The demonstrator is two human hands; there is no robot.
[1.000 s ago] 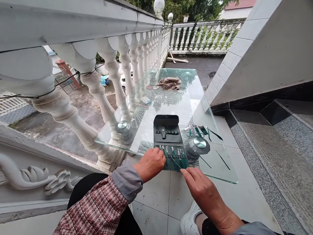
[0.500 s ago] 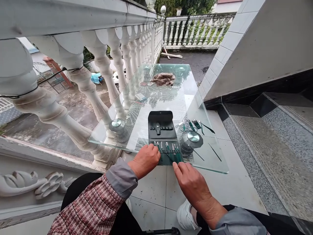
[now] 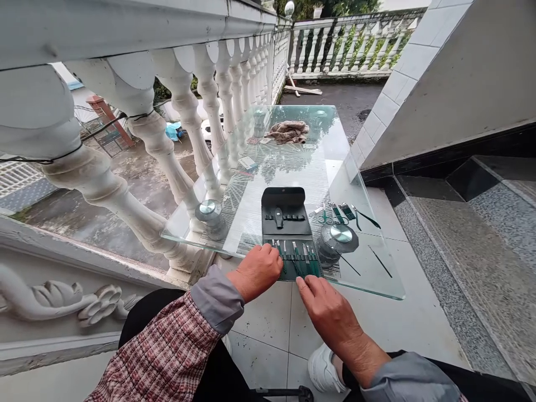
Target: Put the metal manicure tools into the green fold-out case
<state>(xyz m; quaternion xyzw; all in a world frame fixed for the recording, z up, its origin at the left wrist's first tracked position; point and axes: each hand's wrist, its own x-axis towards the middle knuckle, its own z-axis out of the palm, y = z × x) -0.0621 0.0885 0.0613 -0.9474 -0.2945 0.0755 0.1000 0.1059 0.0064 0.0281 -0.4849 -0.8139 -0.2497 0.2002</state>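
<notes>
A black tool case (image 3: 287,225) lies unfolded at the near edge of the glass table, with several slim green-handled tools (image 3: 310,261) in the loops of its lower panel. My left hand (image 3: 258,271) is closed on the lower panel's left edge, its fingertips hidden behind the knuckles. At the panel's bottom edge, my right hand (image 3: 330,314) pinches the end of a thin dark tool (image 3: 298,267) that slants across the panel. A black holder (image 3: 278,218) sits in the upper panel.
Right of the case on the glass table (image 3: 268,181) lie green scissors (image 3: 325,218), clippers (image 3: 347,211), pliers (image 3: 367,216) and two thin dark sticks (image 3: 380,261). A brown cloth (image 3: 288,132) and a small card (image 3: 247,163) are farther back. Balusters stand left, steps right.
The view has shifted slightly, moving the scene a little to the right. My right hand has moved slightly left relative to the case; my left hand keeps its place at the case's edge.
</notes>
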